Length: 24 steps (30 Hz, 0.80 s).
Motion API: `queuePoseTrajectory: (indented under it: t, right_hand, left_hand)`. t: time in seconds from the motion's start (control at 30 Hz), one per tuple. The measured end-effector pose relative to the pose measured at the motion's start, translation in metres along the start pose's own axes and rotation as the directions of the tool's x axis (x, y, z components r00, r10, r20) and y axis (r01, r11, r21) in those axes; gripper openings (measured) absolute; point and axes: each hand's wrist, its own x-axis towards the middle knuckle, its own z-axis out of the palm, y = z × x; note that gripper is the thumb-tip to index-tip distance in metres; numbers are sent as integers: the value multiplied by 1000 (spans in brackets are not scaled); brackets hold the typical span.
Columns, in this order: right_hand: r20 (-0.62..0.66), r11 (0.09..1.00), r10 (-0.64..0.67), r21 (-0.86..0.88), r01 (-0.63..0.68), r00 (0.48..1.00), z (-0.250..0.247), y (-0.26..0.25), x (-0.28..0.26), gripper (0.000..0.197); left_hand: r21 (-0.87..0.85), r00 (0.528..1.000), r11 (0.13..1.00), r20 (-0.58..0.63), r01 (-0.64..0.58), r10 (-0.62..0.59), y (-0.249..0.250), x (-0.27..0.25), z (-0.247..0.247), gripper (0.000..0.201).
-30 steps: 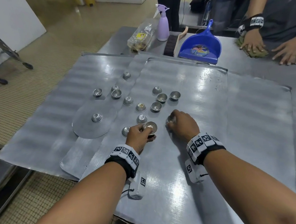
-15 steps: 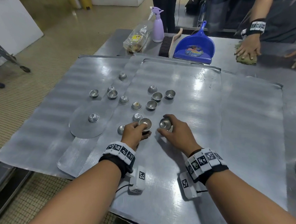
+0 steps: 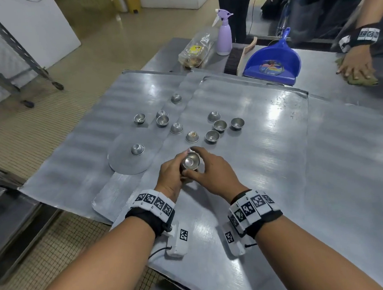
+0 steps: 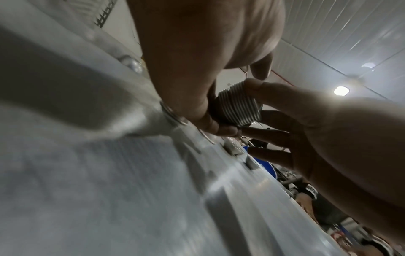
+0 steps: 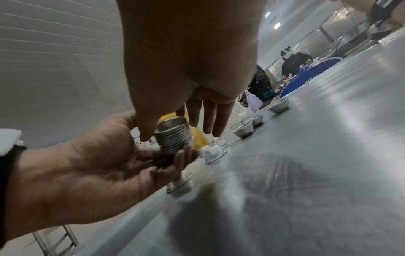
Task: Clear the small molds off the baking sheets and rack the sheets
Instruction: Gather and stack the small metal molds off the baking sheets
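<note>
Both hands are meeting above the near-left part of the top baking sheet [image 3: 263,141], just clear of the metal. The left hand [image 3: 169,176] is cupping a nested stack of small molds [image 3: 190,163], its curled fingers [image 5: 181,157] wrapping under and around the ribbed column of rims. The right hand [image 3: 214,172] is closing its grip on the top of that same stack: the thumb is pressing one side of the uppermost mold's rim and a fingertip is sitting on the far side, while the other fingers [image 5: 208,114] are hanging straight and loose beyond it. In the left wrist view the stack [image 4: 237,108] is showing as a tight pile of thin rims tilted between the two hands.

More molds are sitting loose further up the sheets. A cluster of five [image 3: 216,127] is lying on the top sheet beyond the hands, some mouth-up and some inverted. Another group [image 3: 162,119] is resting on the left baking sheet [image 3: 71,164], which is lying partly under the top one, and a single inverted mold [image 3: 137,149] is standing on a round metal disc [image 3: 125,163] near that sheet's near edge.

At the far edge of the surface [image 3: 328,58] a blue dustpan [image 3: 273,65], a brush [image 3: 239,60], a purple spray bottle [image 3: 223,35] and a plastic bag [image 3: 194,51] are lying. At the far right corner another person's hand [image 3: 356,66] is pressing a cloth [image 3: 363,81] flat.
</note>
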Motion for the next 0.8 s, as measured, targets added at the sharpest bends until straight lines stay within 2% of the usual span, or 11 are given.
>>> queuePoseTrajectory:
  t: [0.1, 0.2, 0.3, 0.4, 0.5, 0.6, 0.73, 0.8]
  right_hand:
    - [20, 999, 2, 39, -2, 1000, 4, 4, 12, 54]
    - [9, 998, 41, -45, -41, 999, 5, 15, 33, 33]
    - [96, 985, 81, -162, -65, 992, 10, 20, 56, 45]
    - [142, 963, 70, -267, -30, 987, 18, 20, 66, 56]
    - [82, 933, 65, -359, -31, 995, 28, 21, 66, 39]
    - [27, 944, 85, -323, -72, 996, 31, 25, 63, 26]
    - [51, 969, 107, -231, -92, 993, 23, 32, 60, 31]
    - [38, 976, 122, -186, -113, 992, 16, 35, 52, 39]
  left_hand:
    - [36, 997, 999, -75, -33, 36, 8, 6, -22, 13]
    - [150, 984, 987, -158, -56, 80, 13, 13, -42, 14]
    - [161, 977, 984, -187, -70, 100, 15, 15, -56, 18]
    - [175, 977, 981, -183, -79, 112, 16, 14, -61, 11]
    - [185, 979, 980, -174, -75, 108, 16, 12, -62, 7]
    - [199, 981, 977, -160, -75, 108, 16, 10, -59, 6]
    - [222, 985, 971, -129, -84, 114, 12, 8, -52, 10]
    - [236, 988, 968, -111, -81, 110, 10, 6, -47, 10]
